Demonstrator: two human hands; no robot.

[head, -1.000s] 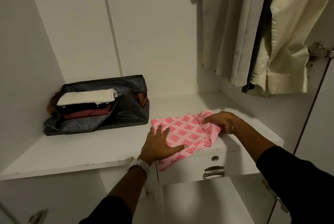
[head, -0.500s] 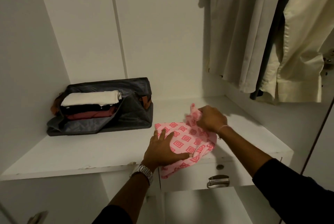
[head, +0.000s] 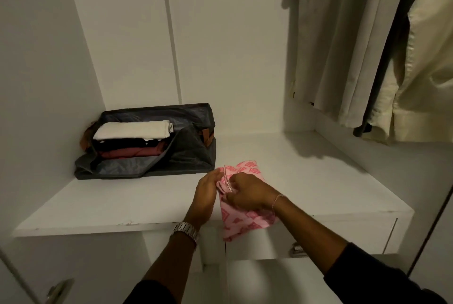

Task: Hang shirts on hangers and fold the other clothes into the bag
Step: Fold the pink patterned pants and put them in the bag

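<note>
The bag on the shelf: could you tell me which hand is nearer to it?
Left. The left hand is right of the bag, on the pink cloth's near edge; the right hand grips the cloth farther right.

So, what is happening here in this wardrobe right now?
A person is folding a pink patterned cloth on the white shelf. The right hand pinches its upper edge, and the left hand rests against the fold, fingers straight. An open grey bag at the back left holds a stack of folded clothes. Light shirts hang at the upper right.
</note>
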